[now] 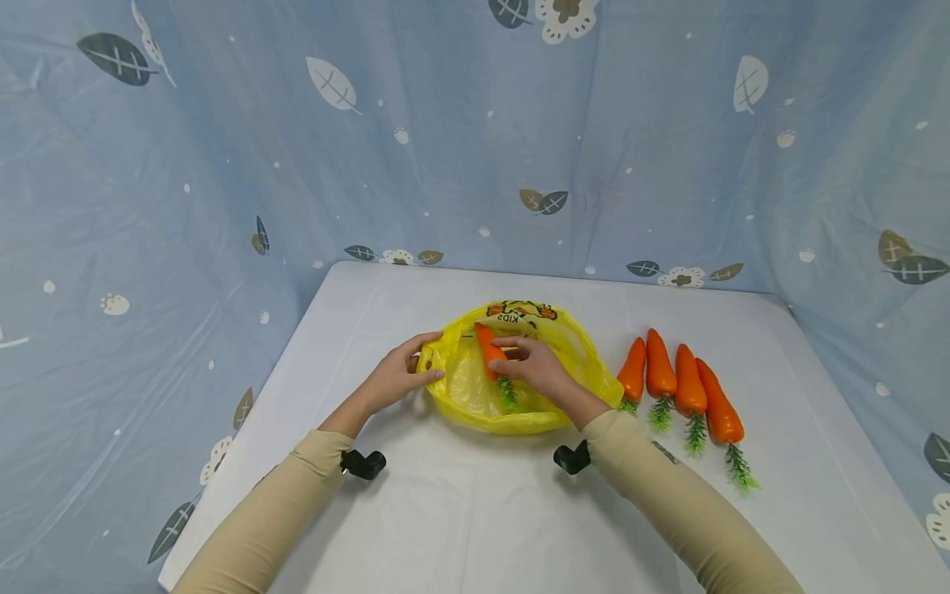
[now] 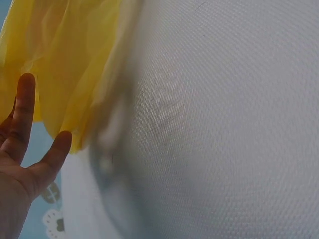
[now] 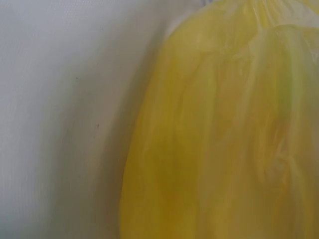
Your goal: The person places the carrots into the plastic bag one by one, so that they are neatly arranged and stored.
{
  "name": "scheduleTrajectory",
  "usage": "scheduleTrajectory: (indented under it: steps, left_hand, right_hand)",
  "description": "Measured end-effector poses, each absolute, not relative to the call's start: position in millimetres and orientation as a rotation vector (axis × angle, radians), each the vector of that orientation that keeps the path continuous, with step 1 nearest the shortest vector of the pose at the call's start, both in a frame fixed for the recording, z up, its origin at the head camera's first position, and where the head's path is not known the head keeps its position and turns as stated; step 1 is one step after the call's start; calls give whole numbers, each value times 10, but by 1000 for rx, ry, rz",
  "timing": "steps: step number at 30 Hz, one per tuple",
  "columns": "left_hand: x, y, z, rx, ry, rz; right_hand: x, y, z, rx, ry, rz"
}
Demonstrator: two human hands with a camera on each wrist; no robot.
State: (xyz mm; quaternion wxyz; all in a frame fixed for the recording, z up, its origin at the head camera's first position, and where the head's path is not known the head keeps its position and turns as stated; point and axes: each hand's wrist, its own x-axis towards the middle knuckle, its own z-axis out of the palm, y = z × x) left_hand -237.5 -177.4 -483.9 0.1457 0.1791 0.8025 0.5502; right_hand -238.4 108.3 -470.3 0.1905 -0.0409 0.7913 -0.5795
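Note:
A yellow plastic bag lies on the table with its mouth wide and facing up. My right hand is inside the mouth and holds an orange carrot between thumb and fingers, its green top pointing toward me. At the bag's left rim, my left hand touches the plastic with thumb and fingers spread. The left wrist view shows those fingers fairly straight against the outside of the bag. In the right wrist view the bag wall hides my right hand.
Right of the bag, several more carrots lie side by side, the nearest beside its right edge. They rest on a white table. A blue patterned curtain hangs behind and along the sides.

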Motion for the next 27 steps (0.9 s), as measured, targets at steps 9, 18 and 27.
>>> scheduleTrajectory:
  steps: [9,18,27]
  left_hand:
    - [-2360,-1761,-4830,513,2308,1586]
    - [-2343,-1752,-4809,514,2305,1588]
    - [-2355,-1754,-4833,523,2293,1596]
  right_hand:
    - [-2382,1014,-4769,-150,2245,-1621]
    - [-2378,918,-4774,-132,2261,-1597]
    - [-2389,841,-4823,-114,2300,-1552]
